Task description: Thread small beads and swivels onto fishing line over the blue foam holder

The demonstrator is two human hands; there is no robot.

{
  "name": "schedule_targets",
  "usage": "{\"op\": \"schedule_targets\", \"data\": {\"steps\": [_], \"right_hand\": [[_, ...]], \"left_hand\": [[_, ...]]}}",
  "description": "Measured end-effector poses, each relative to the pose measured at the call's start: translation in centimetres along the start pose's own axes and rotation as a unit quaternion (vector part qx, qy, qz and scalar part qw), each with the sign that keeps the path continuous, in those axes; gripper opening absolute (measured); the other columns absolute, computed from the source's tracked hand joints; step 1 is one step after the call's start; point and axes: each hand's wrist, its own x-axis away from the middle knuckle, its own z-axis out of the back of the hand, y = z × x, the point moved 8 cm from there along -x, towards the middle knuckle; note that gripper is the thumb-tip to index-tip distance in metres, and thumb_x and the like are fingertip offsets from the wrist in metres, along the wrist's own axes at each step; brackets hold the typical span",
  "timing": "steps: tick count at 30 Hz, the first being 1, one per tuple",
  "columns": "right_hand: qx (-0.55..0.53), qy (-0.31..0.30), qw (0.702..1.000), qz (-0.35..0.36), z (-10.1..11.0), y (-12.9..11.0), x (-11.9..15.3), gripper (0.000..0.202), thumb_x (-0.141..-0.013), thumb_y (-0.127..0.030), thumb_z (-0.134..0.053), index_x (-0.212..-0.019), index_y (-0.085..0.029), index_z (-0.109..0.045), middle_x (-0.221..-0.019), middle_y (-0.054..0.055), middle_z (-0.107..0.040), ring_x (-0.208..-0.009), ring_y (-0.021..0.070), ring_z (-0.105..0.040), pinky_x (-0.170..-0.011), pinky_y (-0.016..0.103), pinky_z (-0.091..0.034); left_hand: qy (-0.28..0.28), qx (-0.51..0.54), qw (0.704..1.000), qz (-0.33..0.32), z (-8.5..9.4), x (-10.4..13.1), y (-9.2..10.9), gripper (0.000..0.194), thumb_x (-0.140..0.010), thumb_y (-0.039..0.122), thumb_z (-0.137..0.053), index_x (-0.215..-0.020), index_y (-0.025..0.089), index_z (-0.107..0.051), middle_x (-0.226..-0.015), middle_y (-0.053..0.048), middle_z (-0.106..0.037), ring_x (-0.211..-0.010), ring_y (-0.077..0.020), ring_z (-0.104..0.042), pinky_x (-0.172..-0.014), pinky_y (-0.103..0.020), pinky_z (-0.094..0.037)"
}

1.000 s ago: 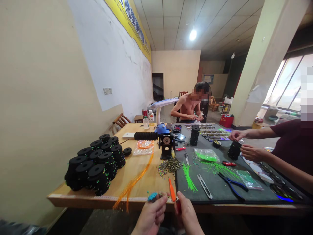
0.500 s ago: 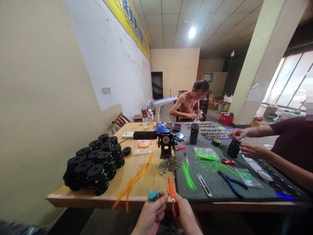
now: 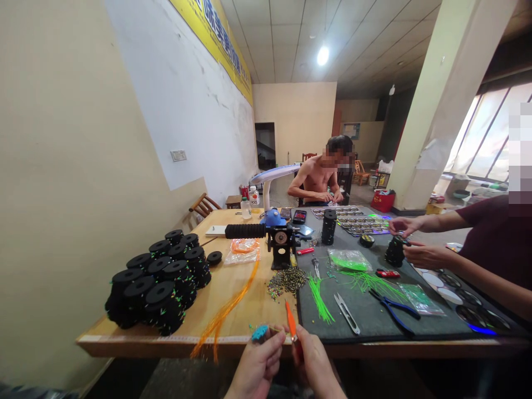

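Note:
My left hand [image 3: 258, 363] is closed in a pinch at the table's front edge. A thin yellowish strand [image 3: 277, 331] shows at its fingertips. On or beside its index finger sits a small turquoise clump [image 3: 260, 333]; whether it is gripped or stuck there I cannot tell. Close by on the right, my right hand [image 3: 313, 360] is wrapped round a slim, pointed orange tool [image 3: 290, 318] with a red lower part, its tip pointing up and away. The tool's exact kind is unclear. Just beyond both hands lies a pile of tiny metallic pieces [image 3: 286, 281].
Black spools [image 3: 160, 293] stand stacked at left. Orange strands [image 3: 233, 296] hang over the edge. A black clamp device [image 3: 281, 244] stands centrally. Green strands [image 3: 319, 299], thread snips [image 3: 347, 313] and pliers [image 3: 394, 310] lie on the grey mat. Two co-workers sit across and at right.
Both my hands keep nearly the same pose and hold. The view has shifted slightly. At right, the co-worker's hands still work at the black spool stack.

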Motion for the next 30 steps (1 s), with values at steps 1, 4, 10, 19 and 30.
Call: {"op": "schedule_targets", "data": {"steps": [1,4,10,19,30], "right_hand": [[0.002,0.004,1.0,0.001,0.1,-0.2,-0.1,0.07,-0.07,-0.085,-0.034,-0.039,-0.022,-0.04,-0.038,-0.005,-0.032,-0.041,0.0097,-0.03,-0.046,0.026,-0.023],[0.003,0.016,1.0,0.002,0.4,-0.5,-0.1,0.07,-0.071,-0.084,-0.033,-0.037,-0.023,-0.037,-0.037,-0.005,-0.03,-0.041,0.0098,-0.03,-0.046,0.026,-0.024],[0.026,-0.01,1.0,-0.008,0.0,-0.1,0.0,0.072,-0.071,-0.085,-0.029,-0.038,-0.022,-0.04,-0.037,-0.005,-0.031,-0.04,0.0102,-0.031,-0.046,0.026,-0.025],[0.024,-0.012,1.0,0.005,0.1,-0.8,-0.3,0.072,-0.071,-0.086,-0.028,-0.037,-0.023,-0.038,-0.036,-0.005,-0.029,-0.039,0.01,-0.03,-0.045,0.026,-0.026],[0.02,-0.011,1.0,0.004,0.1,0.0,-0.5,0.071,-0.075,-0.083,-0.03,-0.039,-0.022,-0.04,-0.037,-0.005,-0.031,-0.039,0.0097,-0.031,-0.043,0.025,-0.026]], "left_hand": [[-0.001,0.001,1.0,-0.001,0.0,0.0,0.0,0.048,-0.045,0.039,-0.094,-0.074,0.01,-0.07,-0.047,0.011,-0.03,-0.039,0.0015,-0.017,-0.037,-0.011,-0.009],[0.002,0.005,1.0,0.001,-0.1,0.0,-0.1,0.048,-0.044,0.038,-0.094,-0.074,0.01,-0.07,-0.048,0.011,-0.03,-0.039,0.0017,-0.018,-0.037,-0.011,-0.01],[0.005,0.014,1.0,0.007,0.0,0.0,-0.1,0.048,-0.043,0.038,-0.095,-0.072,0.009,-0.07,-0.047,0.012,-0.032,-0.039,0.0023,-0.017,-0.037,-0.012,-0.009],[0.014,0.018,1.0,0.008,0.0,-0.1,-0.3,0.049,-0.039,0.037,-0.095,-0.07,0.009,-0.07,-0.046,0.012,-0.032,-0.039,0.0023,-0.017,-0.037,-0.012,-0.008],[-0.003,0.014,1.0,0.001,0.5,-0.3,-0.4,0.044,-0.048,0.037,-0.093,-0.074,0.01,-0.07,-0.048,0.011,-0.032,-0.04,0.0016,-0.018,-0.037,-0.012,-0.01]]}}
